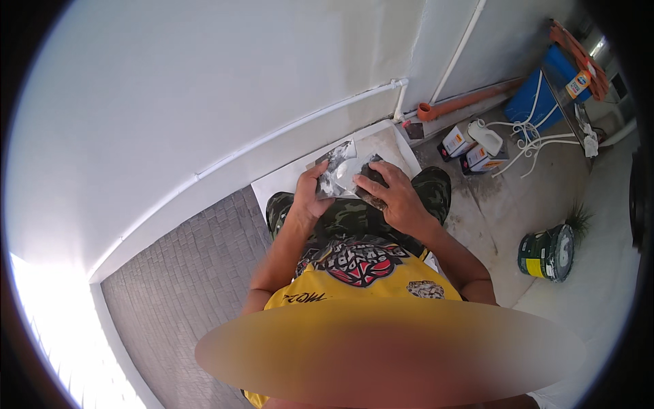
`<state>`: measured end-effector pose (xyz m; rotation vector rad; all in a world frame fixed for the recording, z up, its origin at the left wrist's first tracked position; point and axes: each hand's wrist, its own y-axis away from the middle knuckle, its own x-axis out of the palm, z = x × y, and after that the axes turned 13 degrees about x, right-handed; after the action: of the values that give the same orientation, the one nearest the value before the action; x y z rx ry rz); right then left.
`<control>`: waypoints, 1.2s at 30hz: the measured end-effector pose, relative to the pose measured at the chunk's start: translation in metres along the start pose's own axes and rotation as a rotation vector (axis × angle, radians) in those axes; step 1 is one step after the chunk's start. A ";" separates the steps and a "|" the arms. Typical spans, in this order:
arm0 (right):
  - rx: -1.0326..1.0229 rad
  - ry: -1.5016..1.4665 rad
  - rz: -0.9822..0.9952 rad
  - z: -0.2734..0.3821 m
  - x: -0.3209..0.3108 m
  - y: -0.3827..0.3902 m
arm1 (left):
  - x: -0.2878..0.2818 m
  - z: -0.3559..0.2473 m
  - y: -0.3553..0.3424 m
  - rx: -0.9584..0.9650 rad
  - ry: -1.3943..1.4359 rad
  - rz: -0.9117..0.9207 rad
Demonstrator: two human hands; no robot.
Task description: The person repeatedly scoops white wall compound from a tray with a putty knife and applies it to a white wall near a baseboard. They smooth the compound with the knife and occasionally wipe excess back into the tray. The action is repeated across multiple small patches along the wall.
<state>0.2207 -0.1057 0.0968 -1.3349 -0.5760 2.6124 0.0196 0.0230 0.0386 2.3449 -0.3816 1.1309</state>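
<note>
My left hand (pixel 313 192) is closed on the near left edge of a flat, angular piece (pixel 335 163) mottled grey and white, like a tile or slab smeared with white paste. Its exact kind I cannot make out. My right hand (pixel 395 194) grips a dark, rough-looking flat block (pixel 368 196), fingers bent over its top. A pale, pointed part lies between the two pieces; whether they touch is unclear. Both are held above my camouflage-trousered lap, in front of a white board or shallow tray (pixel 278 185) by the wall.
White pipes (pixel 300 117) run along the wall, with an orange pipe (pixel 470 101) farther right. Metal cans (pixel 480 160) and a white jug (pixel 485 138) stand near a white scrolled metal stand (pixel 528 136) and blue barrel (pixel 528 102). A dark green bucket (pixel 538 255) sits at right.
</note>
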 end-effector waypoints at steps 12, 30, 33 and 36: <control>-0.181 0.245 0.086 0.002 -0.029 -0.027 | 0.036 -0.034 0.010 0.548 -0.404 0.018; 0.600 -1.611 -0.065 -0.083 -0.001 -0.091 | 0.138 -0.257 0.001 1.171 -0.479 0.471; 0.615 -1.442 -0.299 -0.104 -0.027 -0.150 | 0.218 -0.349 -0.006 1.371 -0.648 0.519; 0.493 -1.020 -0.610 -0.143 -0.061 -0.219 | 0.269 -0.413 -0.028 1.549 -0.696 0.247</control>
<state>0.3633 0.1141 0.1543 0.3429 -0.3049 2.4486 -0.0694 0.2653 0.4595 4.1666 0.1033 0.6420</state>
